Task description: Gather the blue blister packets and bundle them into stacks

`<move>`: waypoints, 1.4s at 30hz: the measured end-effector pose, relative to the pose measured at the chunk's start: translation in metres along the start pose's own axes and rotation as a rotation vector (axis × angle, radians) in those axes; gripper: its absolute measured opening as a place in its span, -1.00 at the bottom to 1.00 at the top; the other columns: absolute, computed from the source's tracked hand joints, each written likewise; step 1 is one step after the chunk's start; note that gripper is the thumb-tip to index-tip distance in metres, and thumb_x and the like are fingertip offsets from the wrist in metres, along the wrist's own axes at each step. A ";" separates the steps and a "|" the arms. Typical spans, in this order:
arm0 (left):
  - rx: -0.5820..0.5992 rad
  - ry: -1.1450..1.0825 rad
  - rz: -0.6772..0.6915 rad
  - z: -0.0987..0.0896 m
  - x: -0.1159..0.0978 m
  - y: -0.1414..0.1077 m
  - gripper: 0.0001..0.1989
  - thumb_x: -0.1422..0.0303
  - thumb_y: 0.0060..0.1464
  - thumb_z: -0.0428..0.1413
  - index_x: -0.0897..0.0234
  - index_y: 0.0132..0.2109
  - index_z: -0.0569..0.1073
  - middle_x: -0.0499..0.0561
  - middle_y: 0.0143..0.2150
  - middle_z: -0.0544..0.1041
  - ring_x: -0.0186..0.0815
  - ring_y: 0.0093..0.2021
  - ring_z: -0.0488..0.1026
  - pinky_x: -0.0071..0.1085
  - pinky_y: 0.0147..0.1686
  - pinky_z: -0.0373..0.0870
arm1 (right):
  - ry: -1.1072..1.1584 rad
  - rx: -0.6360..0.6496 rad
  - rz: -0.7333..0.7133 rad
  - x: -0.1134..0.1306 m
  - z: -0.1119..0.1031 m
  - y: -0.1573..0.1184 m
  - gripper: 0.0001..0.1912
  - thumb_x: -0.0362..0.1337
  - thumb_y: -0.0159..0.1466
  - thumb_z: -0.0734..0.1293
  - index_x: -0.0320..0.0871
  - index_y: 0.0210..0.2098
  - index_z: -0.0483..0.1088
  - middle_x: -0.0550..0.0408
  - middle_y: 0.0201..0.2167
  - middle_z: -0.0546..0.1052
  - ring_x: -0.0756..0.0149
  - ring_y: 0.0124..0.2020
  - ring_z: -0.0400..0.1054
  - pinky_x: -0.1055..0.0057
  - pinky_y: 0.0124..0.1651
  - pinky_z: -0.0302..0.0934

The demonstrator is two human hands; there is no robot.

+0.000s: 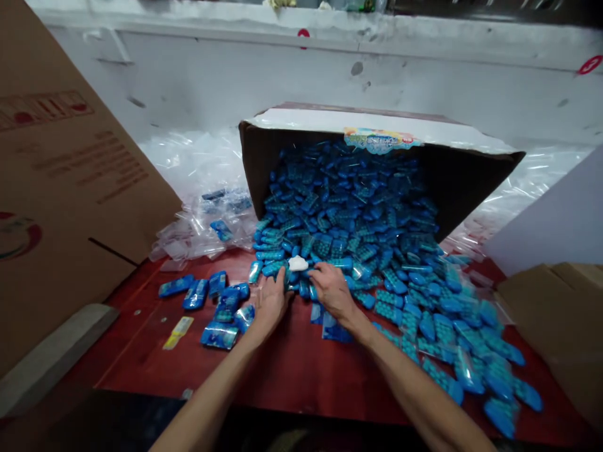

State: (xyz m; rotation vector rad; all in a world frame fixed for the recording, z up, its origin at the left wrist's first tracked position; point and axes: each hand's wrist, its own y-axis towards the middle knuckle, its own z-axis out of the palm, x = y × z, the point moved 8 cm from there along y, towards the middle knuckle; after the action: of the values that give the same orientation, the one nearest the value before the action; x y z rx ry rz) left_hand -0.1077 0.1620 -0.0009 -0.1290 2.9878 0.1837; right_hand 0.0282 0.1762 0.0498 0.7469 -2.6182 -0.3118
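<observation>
Many small blue packets (348, 207) spill from a tipped carton (471, 188) onto the red table (292, 370). My left hand (273, 298) rests at the near edge of the pile, fingertips on the packets; what it grips, if anything, is too small to tell. Beside it my right hand (332, 289) has its fingers bent together at the pile, and whatever they hold cannot be made out. A small white piece (298, 263) lies just beyond and between my fingertips. Flat blue packets (335, 328) lie below my right hand.
Loose blue packets (228, 304) and a yellow label (179, 333) lie at the left. Clear plastic bags (202, 163) are heaped behind them. A large brown carton (70, 176) stands far left, another brown box (556, 326) at the right. A white wall (211, 81) runs behind.
</observation>
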 end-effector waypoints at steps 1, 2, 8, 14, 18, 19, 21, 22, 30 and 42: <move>-0.001 0.002 -0.013 -0.002 0.000 -0.002 -0.41 0.22 0.00 -0.05 0.29 0.16 0.03 0.17 -0.21 0.37 -0.12 -0.22 0.34 -0.29 -0.30 0.24 | 0.046 -0.034 0.048 -0.012 -0.009 -0.012 -0.78 -0.31 0.24 0.10 -0.10 -0.26 0.36 0.04 -0.28 0.39 0.29 -0.21 0.21 0.39 -0.17 0.03; -0.014 0.005 -0.031 -0.005 0.001 -0.005 -0.43 0.21 0.00 -0.06 0.29 0.15 0.06 0.18 -0.20 0.37 -0.12 -0.22 0.34 -0.29 -0.30 0.25 | 0.087 -0.042 0.082 -0.023 -0.016 -0.025 -0.77 -0.30 0.25 0.09 -0.12 -0.31 0.37 0.06 -0.36 0.40 0.31 -0.26 0.23 0.41 -0.20 0.05; -0.133 -0.180 0.030 -0.023 -0.023 -0.039 -0.63 0.27 0.06 -0.14 0.28 -0.02 0.30 0.15 -0.21 0.39 -0.17 -0.19 0.33 -0.32 -0.25 0.23 | 0.087 0.104 0.186 -0.047 -0.005 -0.094 -0.84 -0.24 0.19 0.19 -0.09 -0.39 0.40 0.09 -0.41 0.39 0.32 -0.33 0.25 0.46 -0.33 0.10; 0.046 -0.651 0.111 -0.002 -0.068 -0.064 -0.74 0.27 0.00 -0.06 0.25 -0.21 0.43 0.08 -0.29 0.47 -0.23 -0.29 0.38 -0.33 -0.27 0.25 | 0.018 0.061 0.246 -0.045 0.015 -0.109 -0.84 -0.31 0.19 0.20 -0.08 -0.41 0.41 0.08 -0.45 0.38 0.30 -0.34 0.21 0.43 -0.31 0.07; 0.255 -1.124 -0.211 0.027 -0.068 -0.069 -0.73 0.19 -0.15 0.07 0.30 -0.33 0.44 -0.02 -0.56 0.44 -0.35 -0.57 0.34 -0.45 -0.55 0.23 | 0.035 -0.015 0.232 -0.043 -0.006 -0.105 -0.82 -0.29 0.20 0.18 -0.07 -0.39 0.42 0.08 -0.42 0.38 0.31 -0.33 0.19 0.41 -0.28 0.05; 0.334 -1.241 -0.302 0.035 -0.071 -0.072 -0.69 0.18 -0.21 0.11 0.31 -0.32 0.43 -0.06 -0.61 0.40 -0.39 -0.64 0.30 -0.48 -0.61 0.19 | 0.042 -0.043 0.224 -0.040 -0.014 -0.104 -0.81 -0.28 0.21 0.18 -0.06 -0.37 0.43 0.08 -0.41 0.38 0.30 -0.32 0.19 0.39 -0.26 0.05; 0.450 -1.430 -0.412 0.044 -0.082 -0.077 -0.61 0.18 -0.29 0.16 0.33 -0.28 0.42 -0.09 -0.64 0.38 -0.43 -0.68 0.28 -0.52 -0.66 0.16 | 0.069 -0.096 0.190 -0.033 -0.029 -0.102 -0.80 -0.28 0.22 0.17 -0.04 -0.33 0.43 0.07 -0.38 0.38 0.29 -0.28 0.18 0.35 -0.23 0.04; 0.475 -1.502 -0.429 0.044 -0.087 -0.078 -0.60 0.18 -0.30 0.17 0.34 -0.27 0.42 -0.08 -0.61 0.40 -0.43 -0.66 0.29 -0.52 -0.65 0.17 | 0.092 -0.121 0.173 -0.029 -0.034 -0.101 -0.79 -0.28 0.22 0.16 -0.03 -0.32 0.43 0.07 -0.36 0.39 0.28 -0.27 0.18 0.34 -0.22 0.03; 0.529 -1.769 -0.455 0.040 -0.112 -0.074 -0.70 0.25 -0.22 0.17 0.34 -0.31 0.39 -0.05 -0.49 0.43 -0.48 -0.58 0.34 -0.57 -0.61 0.18 | 0.576 -0.253 0.274 -0.042 -0.038 -0.102 -0.85 -0.31 0.15 0.21 -0.12 -0.40 0.42 0.05 -0.30 0.37 0.31 -0.21 0.25 0.38 -0.16 0.15; 0.493 -1.783 -0.440 0.030 -0.121 -0.067 -0.70 0.27 -0.28 0.19 0.36 -0.36 0.38 -0.10 -0.64 0.40 -0.46 -0.71 0.29 -0.53 -0.70 0.17 | 1.426 0.020 0.705 -0.061 0.011 -0.103 -0.70 -0.07 0.00 0.29 -0.21 -0.53 0.24 0.24 -0.68 0.29 0.49 -0.66 0.15 0.53 -0.56 0.04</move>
State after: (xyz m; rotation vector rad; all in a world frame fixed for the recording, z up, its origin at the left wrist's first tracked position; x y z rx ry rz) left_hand 0.0219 0.1093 -0.0196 -0.3198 1.1220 -0.3304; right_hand 0.1178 0.1249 -0.0119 -0.0785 -1.3299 0.3566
